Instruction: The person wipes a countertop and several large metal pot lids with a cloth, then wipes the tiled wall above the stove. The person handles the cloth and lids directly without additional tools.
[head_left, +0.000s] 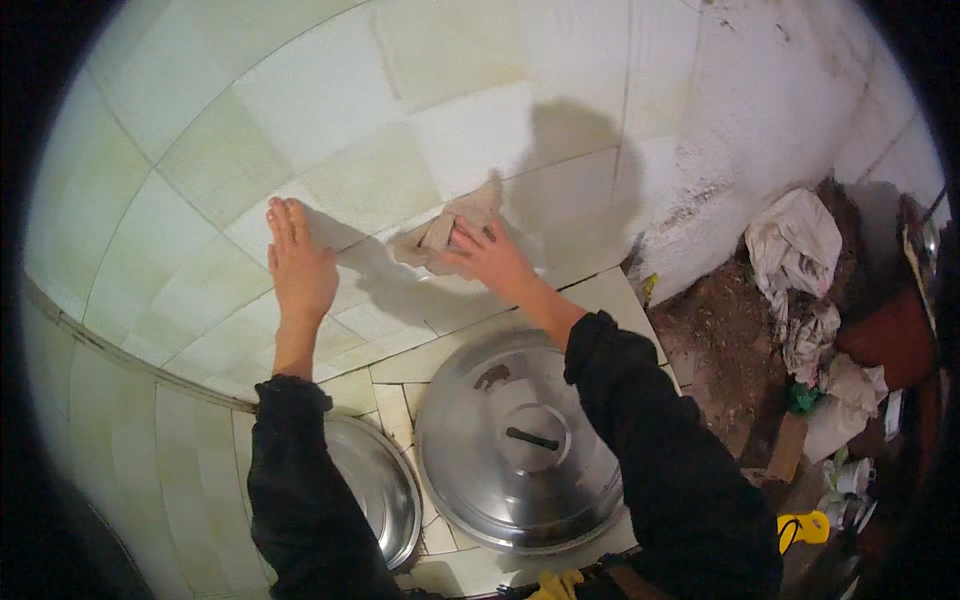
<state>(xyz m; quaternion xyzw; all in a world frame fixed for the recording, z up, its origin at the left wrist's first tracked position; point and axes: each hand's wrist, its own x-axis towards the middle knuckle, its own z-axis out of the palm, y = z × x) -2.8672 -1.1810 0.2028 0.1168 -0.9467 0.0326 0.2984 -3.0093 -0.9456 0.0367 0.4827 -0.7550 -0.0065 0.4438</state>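
My right hand (480, 251) presses a crumpled beige cloth (459, 225) flat against the tiled wall (367, 172). The cloth's folds spread out beyond my fingertips. To the left, my left hand (298, 255) rests at the same wall with its fingers stretched upward, and it holds nothing. Whether that palm fully touches the tiles is hard to tell. Below my hands, a large metal lid (517, 450) with a dark handle lies on the tiled ledge (405, 367). Beside it sits a shallow metal basin (379, 480), partly covered by my left sleeve.
Right of the ledge, the dirty floor (712, 345) lies lower. A whitish sack (795, 240), crumpled wrappings (847, 397), a piece of cardboard (787, 446) and a yellow object (806, 527) are there. The ledge's right edge (649, 315) runs near my right forearm. A second tiled wall (150, 450) stands at left.
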